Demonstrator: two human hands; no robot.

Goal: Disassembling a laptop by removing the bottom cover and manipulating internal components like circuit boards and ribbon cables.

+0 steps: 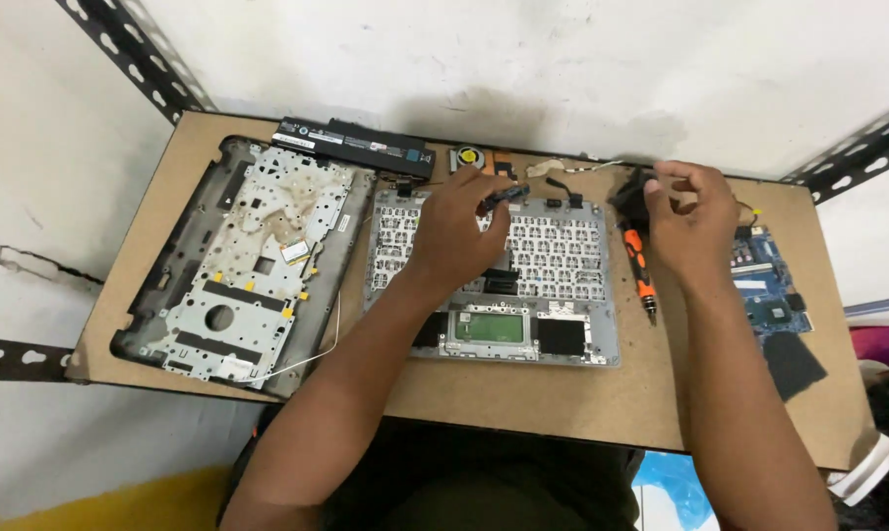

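Observation:
An upturned grey laptop palmrest (503,275) lies in the middle of the brown board, showing the keyboard's back and the touchpad plate. My left hand (459,228) rests over its upper left part and pinches a small black strip-shaped part (505,195) at the fingertips. My right hand (692,218) is at the palmrest's upper right corner, fingers curled around a small black part (633,193). An orange and black screwdriver (640,267) lies on the board just below that hand, tip toward me.
A grey laptop bottom case (243,265) with a metal frame lies at the left. A black battery (354,146) and a small fan (467,155) sit along the back edge. A blue circuit board (769,285) and a black pad (792,364) lie at the right.

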